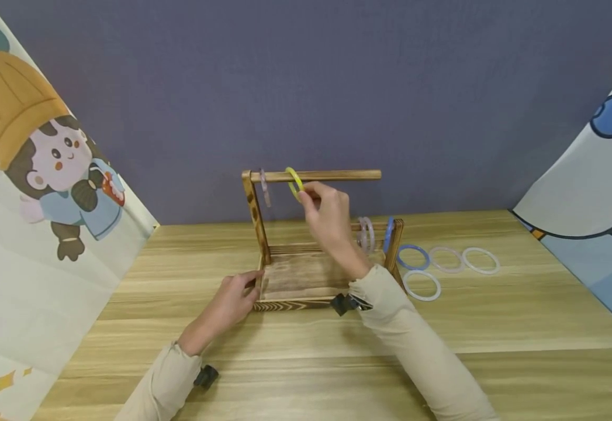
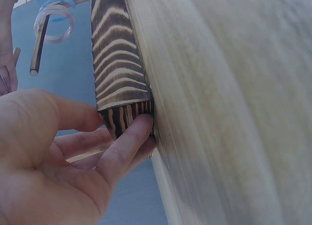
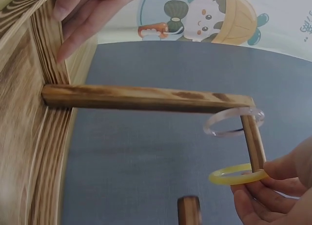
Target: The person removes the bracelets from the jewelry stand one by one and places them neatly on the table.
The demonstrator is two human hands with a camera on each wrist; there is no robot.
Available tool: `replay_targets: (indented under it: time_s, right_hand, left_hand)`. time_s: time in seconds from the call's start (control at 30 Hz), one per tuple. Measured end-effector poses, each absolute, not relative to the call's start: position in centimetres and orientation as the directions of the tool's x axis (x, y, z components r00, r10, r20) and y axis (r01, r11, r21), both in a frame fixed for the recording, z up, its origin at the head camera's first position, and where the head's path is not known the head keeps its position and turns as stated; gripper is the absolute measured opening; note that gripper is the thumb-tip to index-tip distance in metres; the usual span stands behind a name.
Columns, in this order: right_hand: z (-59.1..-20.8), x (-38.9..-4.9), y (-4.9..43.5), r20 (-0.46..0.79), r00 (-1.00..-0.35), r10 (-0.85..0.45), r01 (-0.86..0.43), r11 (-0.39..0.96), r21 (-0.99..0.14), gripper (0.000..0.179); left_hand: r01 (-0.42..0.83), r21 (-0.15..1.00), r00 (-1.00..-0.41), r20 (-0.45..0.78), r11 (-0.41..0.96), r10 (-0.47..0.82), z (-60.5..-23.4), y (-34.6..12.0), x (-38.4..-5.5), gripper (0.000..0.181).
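Note:
A wooden two-armed rack [image 1: 295, 286] stands on the table. My right hand [image 1: 329, 213] pinches a yellow bangle [image 3: 218, 179] between thumb and fingers. The bangle encircles the rack's upper bar [image 1: 342, 175], clear of its free end. To its left, a pale purple bangle [image 1: 265, 188] hangs near the upright. My left hand [image 2: 53, 152] grips the left front corner of the rack's base, thumb and fingers on either side of the wood. On the lower bar at the right hang pale purple bangles [image 1: 372, 235] and a blue bangle [image 1: 388, 235].
Right of the rack, a blue bangle [image 1: 399, 257], a pale pink bangle [image 1: 446, 271] and two white bangles [image 1: 422, 299] lie flat on the wood-grain table [image 1: 295, 362]. A dark blue-grey panel [image 1: 306, 88] rises behind, with cartoon-printed sheets at both sides.

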State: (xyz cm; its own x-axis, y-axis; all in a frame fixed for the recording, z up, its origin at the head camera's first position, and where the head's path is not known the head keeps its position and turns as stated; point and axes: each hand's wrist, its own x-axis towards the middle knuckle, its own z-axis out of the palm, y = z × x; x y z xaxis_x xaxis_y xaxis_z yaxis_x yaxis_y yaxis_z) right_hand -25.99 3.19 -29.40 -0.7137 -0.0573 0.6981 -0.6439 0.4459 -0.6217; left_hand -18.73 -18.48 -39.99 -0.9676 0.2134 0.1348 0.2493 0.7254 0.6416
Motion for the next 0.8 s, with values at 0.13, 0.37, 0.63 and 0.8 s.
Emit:
replay_targets:
  time_s: [0.13,0.37,0.63,0.8]
  right_hand:
    - [-29.3,-25.9,4.1,0.695,-0.717,-0.054,-0.636,0.457,-0.622,0.015]
    - [-29.4,-26.0,5.6,0.691,-0.721,-0.053,-0.627,0.475,-0.618,0.018]
    - [-29.5,-25.7,7.3,0.713,-0.7,-0.036,-0.634,0.491,-0.598,0.015]
    - [-29.5,-25.7,7.9,0.727,-0.685,-0.044,-0.647,0.497,-0.579,0.014]
  left_hand:
    - [0.251,0.642,-0.967,0.134,0.724,0.216,-39.9,-18.4,-18.7,0.041]
    - [0.248,0.642,-0.968,0.137,0.725,0.21,-40.0,-18.5,-18.8,0.04]
    - [0.238,0.648,-0.969,0.113,0.724,0.218,-40.2,-18.5,-18.9,0.041]
    - [0.239,0.642,-0.97,0.12,0.728,0.213,-40.1,-18.5,-18.8,0.041]
